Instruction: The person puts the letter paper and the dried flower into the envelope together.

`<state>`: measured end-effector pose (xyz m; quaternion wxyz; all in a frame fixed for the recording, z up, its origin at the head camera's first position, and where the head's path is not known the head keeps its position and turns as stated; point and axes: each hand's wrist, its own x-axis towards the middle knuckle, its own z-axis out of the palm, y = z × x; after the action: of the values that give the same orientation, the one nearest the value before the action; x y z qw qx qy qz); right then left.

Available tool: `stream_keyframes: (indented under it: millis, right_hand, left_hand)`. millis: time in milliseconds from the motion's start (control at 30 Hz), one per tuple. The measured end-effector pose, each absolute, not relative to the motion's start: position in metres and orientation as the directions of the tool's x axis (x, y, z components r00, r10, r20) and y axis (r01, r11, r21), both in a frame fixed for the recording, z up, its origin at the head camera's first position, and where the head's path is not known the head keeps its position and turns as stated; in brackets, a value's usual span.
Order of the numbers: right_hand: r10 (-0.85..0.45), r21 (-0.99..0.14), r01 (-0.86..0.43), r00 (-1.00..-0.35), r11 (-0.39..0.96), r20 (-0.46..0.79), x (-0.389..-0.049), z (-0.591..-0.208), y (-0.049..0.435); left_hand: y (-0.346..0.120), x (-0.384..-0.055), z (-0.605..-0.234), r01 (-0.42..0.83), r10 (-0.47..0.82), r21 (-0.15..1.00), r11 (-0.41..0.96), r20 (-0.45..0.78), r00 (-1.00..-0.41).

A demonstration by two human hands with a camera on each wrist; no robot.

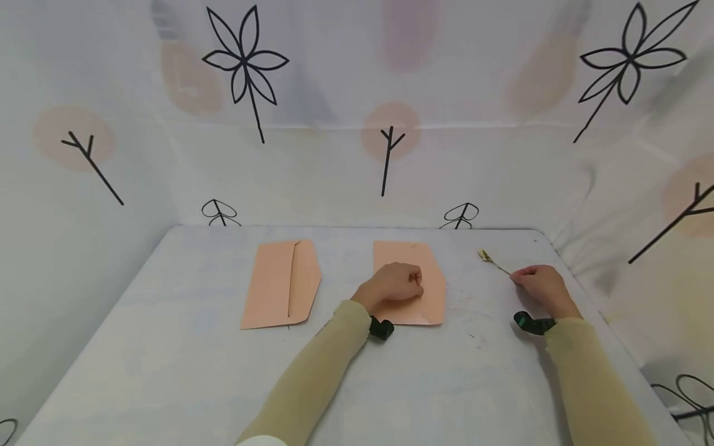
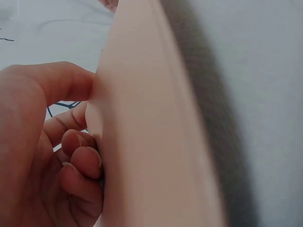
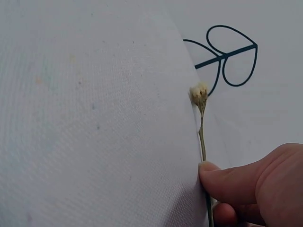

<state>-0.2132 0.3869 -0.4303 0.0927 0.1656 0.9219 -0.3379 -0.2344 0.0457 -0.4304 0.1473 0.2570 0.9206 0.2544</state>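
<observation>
A peach paper envelope (image 1: 435,297) lies on the table in the middle of the head view. My left hand (image 1: 393,284) is over it with fingers curled, thumb and index finger pinching at the paper. Close up in the left wrist view, the envelope (image 2: 142,118) fills the middle, and the fingertips (image 2: 87,161) are right at its surface. To the right, my right hand (image 1: 542,286) pinches the thin stem of a small dried flower (image 1: 485,255) between thumb and fingers. Its pale, fluffy head (image 3: 199,94) points away from the hand in the right wrist view.
A second peach envelope (image 1: 268,285) lies to the left, its pointed flap turned right. Both are on a white-covered table (image 1: 167,371). White cloth (image 1: 334,173) with leaf drawings hangs behind and at the sides.
</observation>
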Motion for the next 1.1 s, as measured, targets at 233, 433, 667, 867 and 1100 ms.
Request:
stream_keyframes:
  millis: [233,433,667,867,1100]
  right_hand:
    - [0.205,-0.571,0.352,-0.930,0.742,-0.306,-0.217,-0.428,0.387]
    - [0.183,-0.562,0.327,-0.937,0.760,-0.298,-0.217,-0.424,0.386]
    - [0.145,-0.536,0.305,-0.936,0.787,-0.321,-0.213,-0.421,0.392]
    - [0.138,-0.531,0.297,-0.938,0.793,-0.319,-0.209,-0.418,0.400]
    - [0.084,-0.589,0.266,-0.944,0.763,-0.319,-0.208,-0.421,0.405]
  left_hand:
    - [0.043,-0.235,-0.431,0.395,0.549,0.554,0.733,-0.140,-0.824]
    - [0.043,-0.234,-0.429,0.394,0.551,0.551,0.736,-0.149,-0.821]
    - [0.045,-0.232,-0.429,0.405,0.564,0.550,0.730,-0.149,-0.812]
    - [0.048,-0.231,-0.430,0.409,0.564,0.546,0.731,-0.147,-0.812]
    - [0.049,-0.232,-0.434,0.403,0.560,0.554,0.729,-0.142,-0.816]
